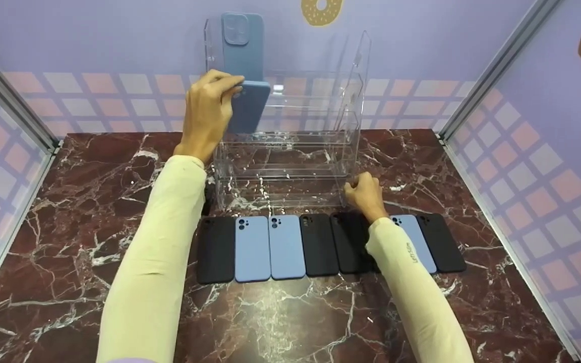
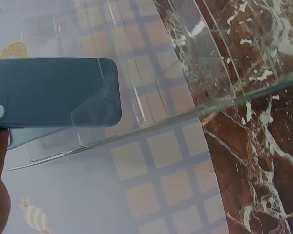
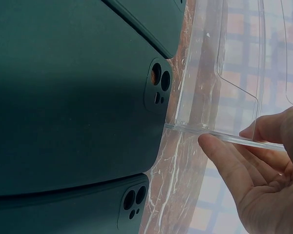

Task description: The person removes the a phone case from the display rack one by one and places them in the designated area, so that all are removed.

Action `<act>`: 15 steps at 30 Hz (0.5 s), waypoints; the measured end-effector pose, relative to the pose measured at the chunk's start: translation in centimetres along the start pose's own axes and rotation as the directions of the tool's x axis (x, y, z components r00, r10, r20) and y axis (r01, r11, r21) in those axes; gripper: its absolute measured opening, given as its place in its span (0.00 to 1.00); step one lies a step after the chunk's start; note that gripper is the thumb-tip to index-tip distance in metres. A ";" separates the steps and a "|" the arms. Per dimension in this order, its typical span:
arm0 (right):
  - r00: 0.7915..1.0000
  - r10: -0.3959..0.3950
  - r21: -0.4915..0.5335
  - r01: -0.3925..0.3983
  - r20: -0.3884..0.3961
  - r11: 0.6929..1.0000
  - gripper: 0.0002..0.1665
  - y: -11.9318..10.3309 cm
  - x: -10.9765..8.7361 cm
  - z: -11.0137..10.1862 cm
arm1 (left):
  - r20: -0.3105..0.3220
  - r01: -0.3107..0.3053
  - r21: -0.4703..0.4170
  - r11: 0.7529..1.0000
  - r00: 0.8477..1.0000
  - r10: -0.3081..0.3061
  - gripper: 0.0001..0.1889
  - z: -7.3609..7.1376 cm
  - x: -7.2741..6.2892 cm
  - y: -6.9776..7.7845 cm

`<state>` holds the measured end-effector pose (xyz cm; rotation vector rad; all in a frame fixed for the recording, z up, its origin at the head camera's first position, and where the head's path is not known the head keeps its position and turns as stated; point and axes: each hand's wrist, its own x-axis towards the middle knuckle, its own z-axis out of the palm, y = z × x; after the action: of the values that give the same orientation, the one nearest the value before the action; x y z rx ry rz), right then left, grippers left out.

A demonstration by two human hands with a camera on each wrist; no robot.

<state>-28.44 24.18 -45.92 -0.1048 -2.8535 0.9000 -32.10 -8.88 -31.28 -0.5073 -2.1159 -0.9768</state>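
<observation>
My left hand [image 1: 207, 108] pinches a blue phone case [image 1: 254, 108] by its upper end, holding it upright at the left of a clear tiered acrylic rack [image 1: 290, 174]. Its camera-hole end lies near the fingers in the left wrist view, where the case [image 2: 53, 92] looks dark teal. Behind it, another blue phone case [image 1: 250, 53] with a large square camera cover stands in the rack's top tier. At the rack's front right corner, my right hand [image 1: 367, 194] grips the clear side panel [image 3: 224, 138] between thumb and fingers.
In front of the rack lies a row of phone cases, black [image 1: 216, 252] and light blue [image 1: 287, 247], partly covered by the right forearm. The marbled tabletop [image 1: 94, 212] is bounded by lilac printed walls [image 1: 119, 35] behind and at both sides.
</observation>
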 end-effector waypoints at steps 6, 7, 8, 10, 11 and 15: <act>1.000 0.002 -0.004 -0.002 0.005 1.000 0.14 0.3 0.0 -0.1 | -0.078 -0.130 -0.025 0.991 0.989 0.127 0.10 -0.5 -0.1 0.9; 1.000 0.002 -0.003 -0.002 0.008 1.000 0.14 0.3 0.0 -0.1 | -0.090 -0.137 -0.032 0.990 0.987 0.134 0.10 -0.7 -0.1 1.1; 1.000 0.005 -0.002 -0.005 0.010 1.000 0.14 0.3 0.1 -0.1 | -0.108 -0.136 -0.046 0.990 0.986 0.131 0.09 -0.9 -0.1 1.4; 1.000 0.008 -0.001 -0.008 0.010 1.000 0.14 0.3 0.1 -0.1 | -0.153 -0.134 -0.081 0.988 0.981 0.121 0.08 -1.5 -0.1 1.9; 1.000 0.009 -0.002 -0.009 0.012 1.000 0.14 0.3 0.2 -0.1 | -0.175 -0.133 -0.102 0.986 0.978 0.114 0.08 -1.9 -0.2 2.1; 1.000 0.008 -0.005 -0.008 0.012 1.000 0.14 0.4 0.3 -0.1 | -0.250 -0.153 -0.157 0.976 0.962 0.111 0.06 -3.5 -1.0 2.6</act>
<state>-28.74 24.63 -45.99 -0.1121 -2.8688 0.8983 -28.28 -10.01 -29.28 -0.5794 -1.7684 -1.0943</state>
